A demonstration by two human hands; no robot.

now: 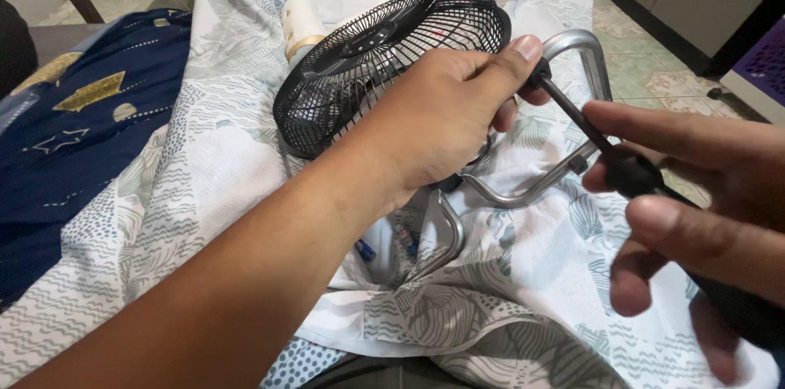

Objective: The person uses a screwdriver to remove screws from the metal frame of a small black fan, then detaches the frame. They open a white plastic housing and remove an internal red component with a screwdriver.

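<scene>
Both forearms are bare, with no sleeve in view. The left hand [441, 119] wears no glove, ring or watch; its thumbnail is short and plain. The right hand [695, 193] is bare too, without rings, its nails trimmed short and unpainted.

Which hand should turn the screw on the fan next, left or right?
Right, most likely. The right hand already grips the black screwdriver, whose tip meets the rim of the black fan grille. The left hand is clamped on that grille, steadying it above the metal stand.
</scene>
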